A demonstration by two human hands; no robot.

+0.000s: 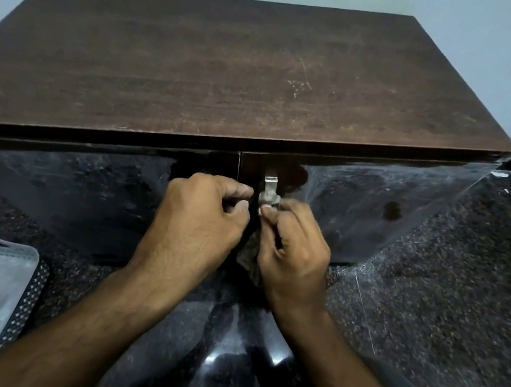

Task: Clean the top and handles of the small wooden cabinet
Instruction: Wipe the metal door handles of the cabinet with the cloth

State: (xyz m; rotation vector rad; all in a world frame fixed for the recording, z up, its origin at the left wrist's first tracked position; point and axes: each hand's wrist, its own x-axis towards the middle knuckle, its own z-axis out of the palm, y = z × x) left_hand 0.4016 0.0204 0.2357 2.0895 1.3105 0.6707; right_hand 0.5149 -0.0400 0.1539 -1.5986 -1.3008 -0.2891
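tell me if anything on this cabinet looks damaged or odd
The cabinet top has pale scratches right of centre and looks scuffed and dusty. The glossy right door is smeared with streaks and a dark spot. Nothing looks askew or spilled.

The small dark-brown wooden cabinet (pixel 233 80) is standing against the wall, its scuffed top facing up; a metal handle (pixel 270 185) is sitting below the top's front edge, a dark cloth (pixel 249 257) hanging beneath the handle.

1 head-worn view looks forward and steeply down, close over the cabinet (pixel 233 80) top and front.
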